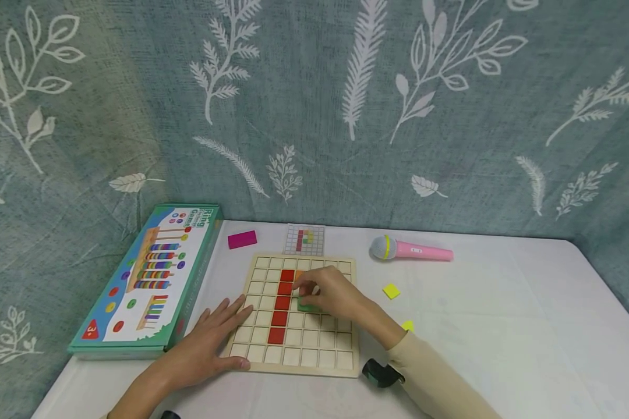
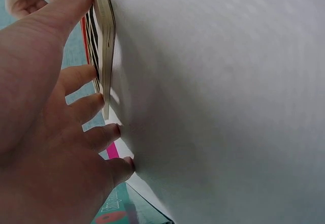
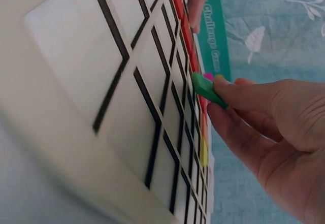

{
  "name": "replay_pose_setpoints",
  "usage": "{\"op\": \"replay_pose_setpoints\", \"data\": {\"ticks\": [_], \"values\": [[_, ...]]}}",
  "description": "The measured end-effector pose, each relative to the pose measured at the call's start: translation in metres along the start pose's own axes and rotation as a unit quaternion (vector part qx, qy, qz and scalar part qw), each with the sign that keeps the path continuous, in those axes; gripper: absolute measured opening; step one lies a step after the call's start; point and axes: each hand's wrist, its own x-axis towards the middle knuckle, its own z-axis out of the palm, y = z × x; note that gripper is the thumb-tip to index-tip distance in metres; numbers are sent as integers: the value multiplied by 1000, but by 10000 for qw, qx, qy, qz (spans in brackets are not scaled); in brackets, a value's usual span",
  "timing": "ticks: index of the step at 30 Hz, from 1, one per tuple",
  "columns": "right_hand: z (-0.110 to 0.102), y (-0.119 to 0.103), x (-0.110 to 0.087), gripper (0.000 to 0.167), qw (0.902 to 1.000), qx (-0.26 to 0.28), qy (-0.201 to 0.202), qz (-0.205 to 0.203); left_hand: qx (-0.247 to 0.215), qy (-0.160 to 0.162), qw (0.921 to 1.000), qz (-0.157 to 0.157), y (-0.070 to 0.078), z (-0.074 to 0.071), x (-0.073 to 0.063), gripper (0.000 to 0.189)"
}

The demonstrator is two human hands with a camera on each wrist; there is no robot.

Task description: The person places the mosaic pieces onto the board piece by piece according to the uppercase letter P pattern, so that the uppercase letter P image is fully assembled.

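Note:
A wooden grid board (image 1: 304, 371) lies on the white table, with a column of red tiles (image 1: 279, 319) set in its squares. Just right of the column's top, part of an orange tile (image 1: 299, 273) shows beside the fingers. My right hand (image 1: 329, 294) pinches a green tile (image 3: 207, 88) between thumb and fingers, low over the squares next to the red column. My left hand (image 1: 209, 343) rests with fingers spread along the board's left edge, its thumb at the lower left corner. In the right wrist view, yellow (image 3: 204, 155) shows on the board past the green tile.
A pattern card (image 1: 317, 247) lies behind the board, with a magenta block (image 1: 242, 239) to its left. The Ring Challenge Game box (image 1: 136, 291) is at the left. Rightward are a pink toy microphone (image 1: 424, 251) and yellow tiles (image 1: 391, 291), one partly behind the right sleeve (image 1: 435, 372).

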Motion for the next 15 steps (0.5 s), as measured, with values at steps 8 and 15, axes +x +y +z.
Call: {"op": "replay_pose_setpoints", "data": {"ticks": [8,15], "values": [[14,3,6,18,9999,10,68,89,-27,-14,10000,15,1,-1,0,94],[16,1,6,19,9999,0,118,111,-11,-50,10000,-40,1,-1,0,94]]}}
